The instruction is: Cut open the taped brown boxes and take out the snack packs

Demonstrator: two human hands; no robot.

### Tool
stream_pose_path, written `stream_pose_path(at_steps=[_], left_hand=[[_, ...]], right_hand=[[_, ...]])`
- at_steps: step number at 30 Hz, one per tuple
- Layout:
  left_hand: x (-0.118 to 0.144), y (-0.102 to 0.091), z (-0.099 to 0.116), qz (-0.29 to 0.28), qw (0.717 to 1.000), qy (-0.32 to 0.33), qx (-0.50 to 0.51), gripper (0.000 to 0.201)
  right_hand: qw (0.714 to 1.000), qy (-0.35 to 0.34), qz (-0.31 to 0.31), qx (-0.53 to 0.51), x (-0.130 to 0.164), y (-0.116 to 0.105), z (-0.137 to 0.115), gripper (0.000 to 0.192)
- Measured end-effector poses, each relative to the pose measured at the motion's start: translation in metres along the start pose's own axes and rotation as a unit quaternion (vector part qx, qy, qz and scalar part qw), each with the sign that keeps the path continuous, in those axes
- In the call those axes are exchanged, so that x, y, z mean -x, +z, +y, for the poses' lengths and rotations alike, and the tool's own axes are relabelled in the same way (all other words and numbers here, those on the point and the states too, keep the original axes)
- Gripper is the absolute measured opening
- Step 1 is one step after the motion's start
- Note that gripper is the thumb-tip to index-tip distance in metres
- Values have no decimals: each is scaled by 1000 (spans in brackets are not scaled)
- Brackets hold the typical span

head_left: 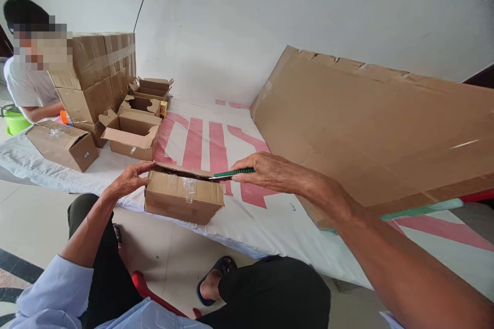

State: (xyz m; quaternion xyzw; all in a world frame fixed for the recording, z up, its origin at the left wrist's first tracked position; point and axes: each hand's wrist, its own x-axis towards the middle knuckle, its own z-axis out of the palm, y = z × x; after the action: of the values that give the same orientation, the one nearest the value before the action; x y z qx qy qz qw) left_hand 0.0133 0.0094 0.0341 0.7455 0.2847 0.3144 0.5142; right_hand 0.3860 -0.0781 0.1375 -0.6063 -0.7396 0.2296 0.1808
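Observation:
A small cardboard box (181, 203) with clear tape on its near flap sits at the table's front edge, its top seam parted. My left hand (131, 177) grips the box's left end, fingers on the lifted far flap. In my right hand (266, 169) is a green-handled utility knife (233, 172). Its blade lies at the right end of the parted seam. What is inside the box is hidden.
Left stand three open cartons (131, 136), a taped carton (64, 144) and a tall stack of boxes (98, 72). A person (33, 82) sits behind the stack. A large cardboard sheet (366, 128) leans on the wall at right. White-and-pink cloth (196, 139) covers the table.

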Motion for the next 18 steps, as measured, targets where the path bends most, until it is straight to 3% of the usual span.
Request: stream_pose_path(at_steps=[3, 6, 8, 11, 14, 16, 18], left_hand=[[-1, -2, -5, -6, 1000, -15, 6, 51], [-3, -4, -10, 8, 1000, -15, 19, 59], [-3, -6, -14, 1, 1000, -17, 23, 62], [-2, -10, -16, -18, 999, -32, 26, 70], [-1, -15, -16, -47, 997, -53, 5, 93], [-1, -18, -14, -73, 995, -58, -22, 112], [0, -19, -13, -90, 993, -53, -55, 127]], right_hand=[[997, 47, -51, -25, 24, -11, 24, 35], [991, 91, 71, -74, 44, 1, 64, 47], [978, 94, 157, -98, 52, 29, 97, 48], [953, 138, 257, -82, 58, 93, 144, 47], [935, 200, 293, -24, 61, 152, 174, 44], [930, 220, 296, 3, 62, 173, 183, 41], [924, 223, 308, 29, 60, 179, 183, 40]])
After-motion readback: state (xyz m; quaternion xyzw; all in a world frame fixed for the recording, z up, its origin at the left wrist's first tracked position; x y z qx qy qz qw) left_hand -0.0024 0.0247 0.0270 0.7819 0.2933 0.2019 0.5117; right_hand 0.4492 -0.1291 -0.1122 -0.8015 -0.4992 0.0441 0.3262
